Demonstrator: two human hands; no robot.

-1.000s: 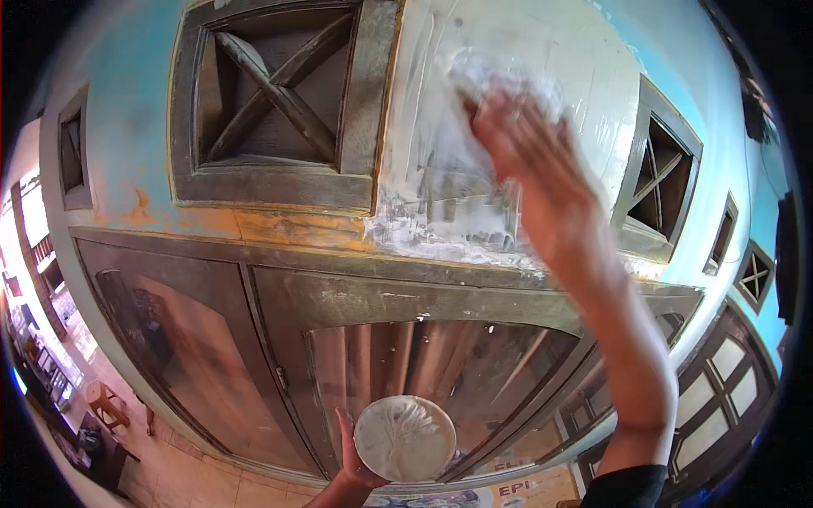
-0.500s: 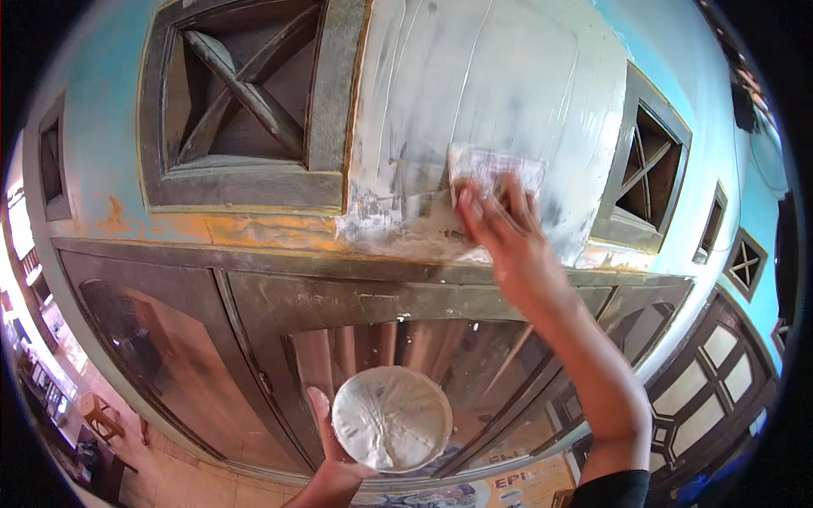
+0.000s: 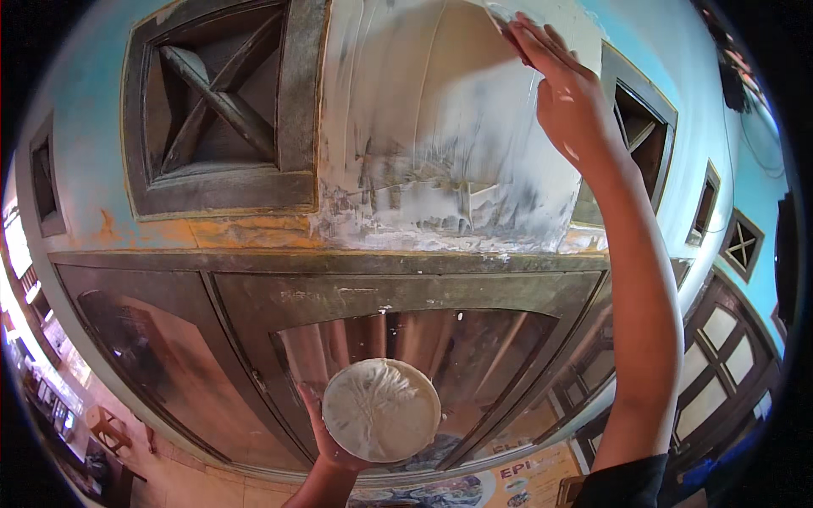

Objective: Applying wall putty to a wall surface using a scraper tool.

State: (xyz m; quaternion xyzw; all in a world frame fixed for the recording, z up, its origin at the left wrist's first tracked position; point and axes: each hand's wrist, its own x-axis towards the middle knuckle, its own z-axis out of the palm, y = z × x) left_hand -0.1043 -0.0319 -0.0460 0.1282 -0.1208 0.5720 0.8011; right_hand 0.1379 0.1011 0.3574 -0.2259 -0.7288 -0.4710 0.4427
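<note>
My left hand (image 3: 326,432) holds a round container (image 3: 381,408) of off-white paste low in front of the glazed doors. My right hand (image 3: 566,80) is raised high, closed on a thin flat spreader (image 3: 506,19) against the pale, unevenly coated wall panel (image 3: 432,135); much of the spreader is behind my fingers. Small white smears show on my right hand. The panel has grey patches and vertical streaks.
Wooden cross-framed vents (image 3: 224,110) flank the panel, above dark glazed doors (image 3: 144,347). Turquoise wall (image 3: 97,169) with orange patches extends left. A small stool (image 3: 106,427) stands on the tiled floor at lower left, printed cardboard (image 3: 533,474) lies below, and another door (image 3: 716,347) is at right.
My right hand went down the panel half a second ago and is now at its top with the spreader. The view has shifted, and the container in my left hand sits slightly further left.
</note>
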